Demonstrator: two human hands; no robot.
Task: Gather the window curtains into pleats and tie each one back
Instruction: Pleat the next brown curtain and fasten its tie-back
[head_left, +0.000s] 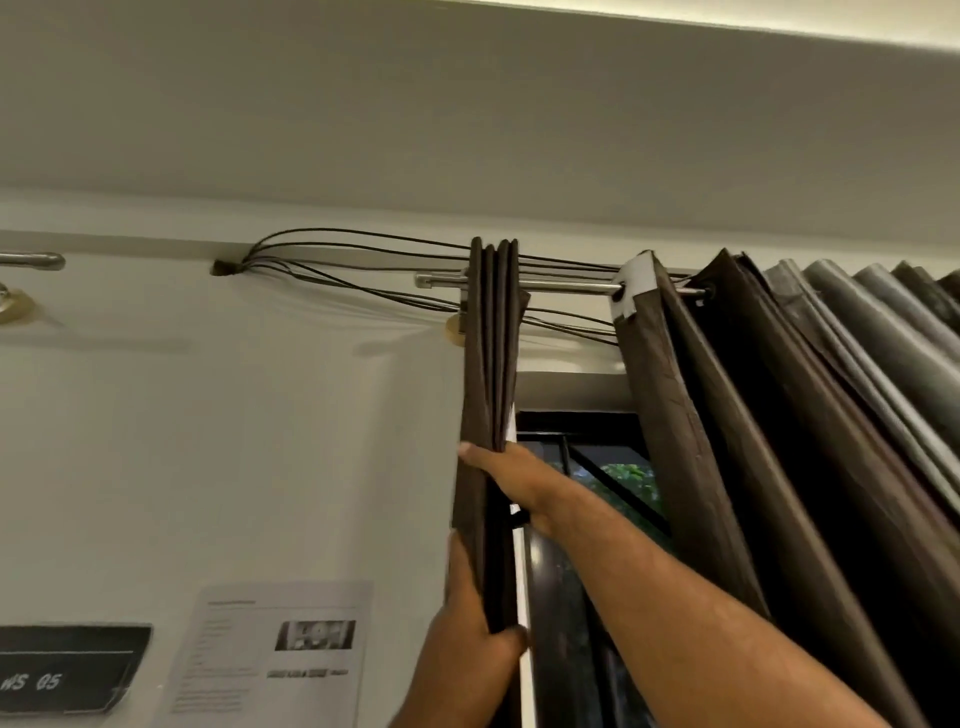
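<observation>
Head view, curtain gripped, right hand above left hand

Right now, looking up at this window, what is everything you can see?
Pleated curtain: one, dark brown, gathered tight at the rod's left end.
Loose curtain: one, dark brown, hanging in wide folds on the right.
Curtain rod: one, silver, above the window.
Second rod: one end only, silver, far left.
Cables: several, black, strung along the wall behind the rod.
Window: one, dark frame, greenery outside, between the curtains.
Paper notice: one, white, on the wall at lower left.
Sign: one, black, left of the notice.
Left hand: grips the pleated curtain low down.
Right hand: holds it higher up.
</observation>
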